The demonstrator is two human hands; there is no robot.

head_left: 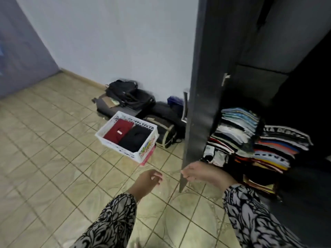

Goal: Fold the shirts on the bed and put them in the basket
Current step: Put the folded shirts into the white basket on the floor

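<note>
Patterned sleeves [114, 217], wardrobe door [200, 97] between basket [125, 136] and stacked clothes [250, 140]

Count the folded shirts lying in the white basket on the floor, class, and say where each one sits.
2. A red shirt fills the basket's left half; a black shirt lies beside it in the right half. Others could be hidden underneath.

White plastic lattice basket [114, 130] holding cloth shirts [119, 131], glossy floor tiles [44, 140], smooth dark wardrobe door [202, 86]
</note>
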